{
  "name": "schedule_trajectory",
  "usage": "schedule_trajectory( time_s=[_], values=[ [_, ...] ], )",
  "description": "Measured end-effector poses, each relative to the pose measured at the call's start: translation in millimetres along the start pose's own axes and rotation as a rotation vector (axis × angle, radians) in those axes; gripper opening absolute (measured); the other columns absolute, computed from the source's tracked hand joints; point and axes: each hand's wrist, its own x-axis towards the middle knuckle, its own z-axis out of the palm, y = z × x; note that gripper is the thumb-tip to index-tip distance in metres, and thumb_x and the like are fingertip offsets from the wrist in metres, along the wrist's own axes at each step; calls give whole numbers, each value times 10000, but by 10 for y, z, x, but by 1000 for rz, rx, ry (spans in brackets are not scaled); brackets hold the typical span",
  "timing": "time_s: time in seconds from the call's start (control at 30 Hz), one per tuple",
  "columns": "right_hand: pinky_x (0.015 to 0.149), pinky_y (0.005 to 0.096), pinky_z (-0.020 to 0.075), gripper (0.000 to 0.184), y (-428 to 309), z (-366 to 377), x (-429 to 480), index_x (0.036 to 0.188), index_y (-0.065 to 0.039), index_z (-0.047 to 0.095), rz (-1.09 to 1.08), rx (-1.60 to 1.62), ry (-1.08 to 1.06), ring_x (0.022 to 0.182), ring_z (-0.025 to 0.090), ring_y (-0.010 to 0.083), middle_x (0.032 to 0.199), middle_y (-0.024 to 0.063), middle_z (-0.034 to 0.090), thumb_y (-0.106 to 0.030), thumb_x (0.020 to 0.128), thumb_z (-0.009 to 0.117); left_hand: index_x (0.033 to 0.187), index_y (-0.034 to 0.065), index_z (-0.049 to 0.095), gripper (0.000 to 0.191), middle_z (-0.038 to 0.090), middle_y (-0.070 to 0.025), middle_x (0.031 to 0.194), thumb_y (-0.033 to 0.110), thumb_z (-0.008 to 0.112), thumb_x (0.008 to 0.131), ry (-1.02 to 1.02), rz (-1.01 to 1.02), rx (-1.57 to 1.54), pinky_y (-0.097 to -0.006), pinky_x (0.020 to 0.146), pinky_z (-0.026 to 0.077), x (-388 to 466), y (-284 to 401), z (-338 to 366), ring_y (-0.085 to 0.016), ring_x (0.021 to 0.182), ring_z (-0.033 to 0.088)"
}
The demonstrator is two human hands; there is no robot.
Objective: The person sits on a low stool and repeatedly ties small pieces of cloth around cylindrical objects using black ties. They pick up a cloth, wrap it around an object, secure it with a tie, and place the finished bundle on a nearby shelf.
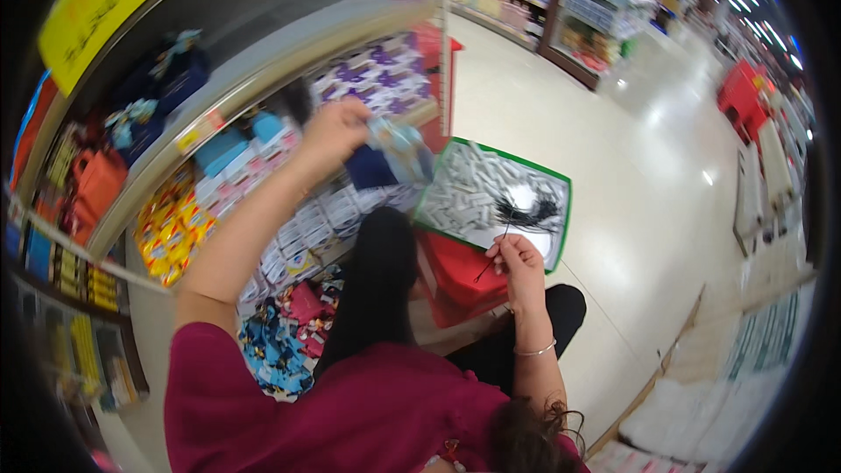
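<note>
My left hand (338, 128) is raised before the shelf, its fingers pinched on the top of a small gift bag (374, 164) that is navy with a blurred light-blue ribbon or wrap. Between the fingertips of my right hand (516, 256) is a thin black cord (484, 270) with a small loop at its lower end. Just beyond that hand lies a green-rimmed tray (564, 210), holding a heap of white tag-like pieces (460, 194) and a bundle of black cords (532, 212). The tray rests on a red stool (453, 276).
Yellow packets (172, 226), white boxes (318, 220) and blue and pink pouches (282, 341) lie at my left, below a shelf edge (263, 82). Large wrapped cartons (709, 381) stand at the right. My knees flank the red stool.
</note>
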Motion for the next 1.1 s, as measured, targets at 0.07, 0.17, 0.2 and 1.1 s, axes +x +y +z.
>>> schedule_trajectory(
  time_s=[0.07,0.17,0.2,1.1],
  values=[
    [591,178,419,147,-12,-138,-226,999,-17,657,59,-57,109,690,537,36,838,29,685,-123,974,557,946,25,636,158,670,-22,832,13,680,795,-188,-30,-282,-227,695,458,92,-114,840,-80,780,613],
    [577,168,401,137,-33,-389,-506,1005,-38,645,94,-72,209,670,523,27,827,6,671,-136,979,553,881,9,643,109,628,7,776,33,685,784,-237,42,-227,-224,652,442,132,-185,1705,-57,720,566],
    [573,167,395,130,-31,-457,-550,1002,-44,641,84,-61,231,666,517,25,818,0,665,-137,979,553,813,6,648,97,597,20,722,83,696,778,-243,107,-187,-225,614,426,108,-183,1868,-48,681,539],
    [529,164,351,114,-123,-193,-327,969,-34,610,-18,-178,218,607,472,26,783,10,639,-109,989,527,834,13,602,154,592,-110,974,71,731,773,-306,532,-295,-346,868,464,-211,-325,2478,-266,966,590]
  ],
)
